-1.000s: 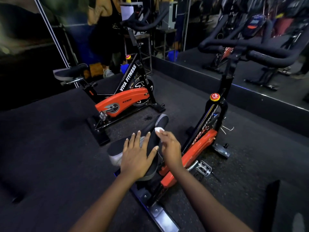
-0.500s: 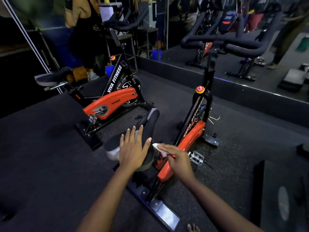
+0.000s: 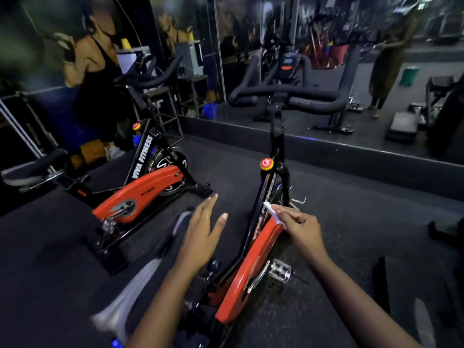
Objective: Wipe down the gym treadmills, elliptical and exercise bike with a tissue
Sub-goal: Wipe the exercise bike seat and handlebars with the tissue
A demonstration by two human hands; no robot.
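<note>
White tissue (image 3: 270, 211) at the bike (image 3: 251, 270), frame wipe in hand.
Right hand (image 3: 298, 228) pinches it just beside the black frame (image 3: 253, 222); left hand (image 3: 200, 229) hovers with fingers spread. Next likely calls for pressing down and stroking along the tube.

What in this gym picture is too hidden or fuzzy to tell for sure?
Head view, all:
Saddle: smeared by motion blur, partly behind the left hand.
Tissue: mostly buried in the right hand's pinch; whether it touches the bike frame is unclear.
Mirrored person: blurred, action unclear.
Console display: too small to read.
</note>
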